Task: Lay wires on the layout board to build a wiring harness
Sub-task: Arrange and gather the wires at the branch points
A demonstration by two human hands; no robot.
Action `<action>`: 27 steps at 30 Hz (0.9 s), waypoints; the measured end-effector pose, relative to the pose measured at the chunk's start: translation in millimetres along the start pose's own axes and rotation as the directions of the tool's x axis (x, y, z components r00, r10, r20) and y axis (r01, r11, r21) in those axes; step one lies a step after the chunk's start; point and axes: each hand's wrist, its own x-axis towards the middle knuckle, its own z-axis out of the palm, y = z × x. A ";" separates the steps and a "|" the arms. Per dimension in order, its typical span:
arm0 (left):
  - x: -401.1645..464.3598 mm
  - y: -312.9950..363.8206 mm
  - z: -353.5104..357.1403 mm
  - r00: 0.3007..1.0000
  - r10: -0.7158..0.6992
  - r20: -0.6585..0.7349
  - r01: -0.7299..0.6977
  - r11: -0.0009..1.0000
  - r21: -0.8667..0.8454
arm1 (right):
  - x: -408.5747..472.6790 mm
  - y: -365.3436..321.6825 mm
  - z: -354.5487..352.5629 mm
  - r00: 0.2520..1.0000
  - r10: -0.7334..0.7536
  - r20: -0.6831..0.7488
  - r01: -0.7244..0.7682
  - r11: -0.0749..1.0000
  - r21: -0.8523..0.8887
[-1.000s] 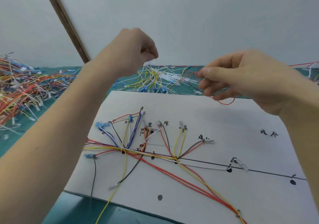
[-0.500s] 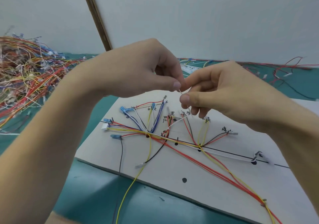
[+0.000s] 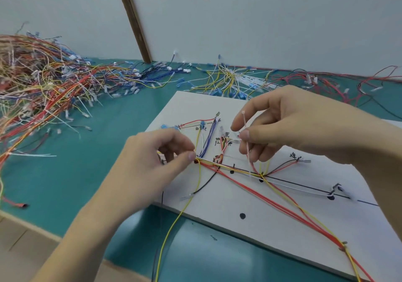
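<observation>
Hands apart, left hand (image 3: 156,151) down on wire bundle (image 3: 219,164)

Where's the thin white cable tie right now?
In the head view, the white cable tie stands nearly upright right of centre, pinched in the right hand above the layout board, just right of the blue wires.

Left hand (image 3: 152,157) reaches in from lower left, forearm bare, thumb and forefinger tips pinched together, other fingers curled. Right hand (image 3: 289,125) comes from the right, raised, thumb and index pinching, remaining fingers loosely bent.
</observation>
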 end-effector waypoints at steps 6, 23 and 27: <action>-39.4 1.9 8.8 0.995 -0.039 0.088 0.023 0.983 0.180 | -2.5 -5.1 -3.0 0.996 -0.046 -0.074 0.043 0.999 -0.032; -56.0 30.5 29.3 0.993 -0.097 0.072 0.077 0.967 0.241 | -0.9 -1.0 -6.4 0.993 -0.069 -0.097 0.055 0.988 -0.144; -49.2 31.3 25.1 0.989 -0.114 0.097 0.077 0.942 0.327 | -4.4 -0.6 -14.6 0.994 -0.079 -0.072 0.066 0.984 -0.168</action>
